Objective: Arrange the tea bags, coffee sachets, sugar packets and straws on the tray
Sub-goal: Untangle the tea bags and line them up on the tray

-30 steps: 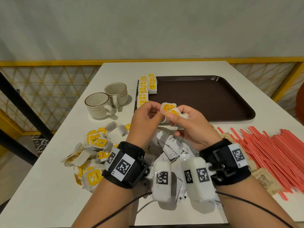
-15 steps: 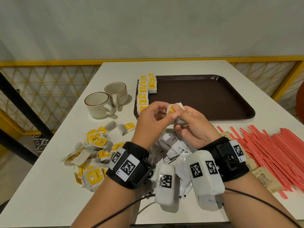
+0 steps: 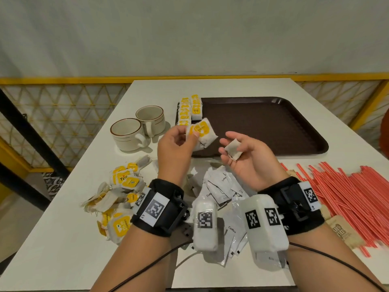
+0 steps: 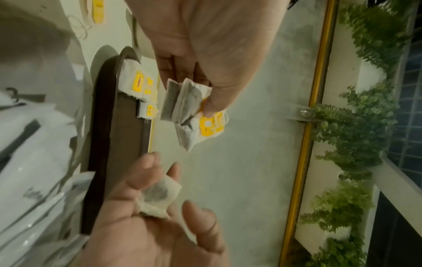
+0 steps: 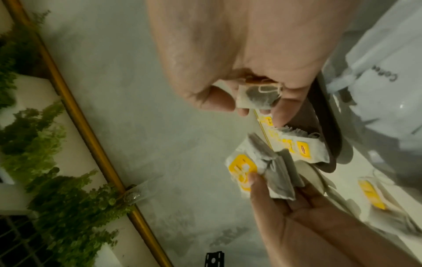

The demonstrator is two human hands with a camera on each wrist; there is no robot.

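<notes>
My left hand (image 3: 192, 133) pinches a small bunch of tea bags (image 3: 202, 131) with yellow tags between thumb and fingers, just above the near left corner of the brown tray (image 3: 265, 125). The left wrist view shows those tea bags (image 4: 182, 106) hanging from the thumb. My right hand (image 3: 232, 146) is palm up beside it, fingers loosely curled round one plain tea bag (image 3: 233, 150), which the right wrist view (image 5: 258, 97) shows between thumb and fingers. Two short rows of tea bags (image 3: 190, 108) lie along the tray's left edge.
Loose tea bags (image 3: 120, 186) are heaped on the white table at left, coffee sachets (image 3: 220, 184) under my wrists, red straws (image 3: 349, 194) and brown sugar packets (image 3: 341, 230) at right. Two cups (image 3: 134, 129) stand left of the tray.
My hands were joined on one bunch of tea bags. They have parted: the left keeps the yellow-tagged bags, the right has turned palm up with a single bag.
</notes>
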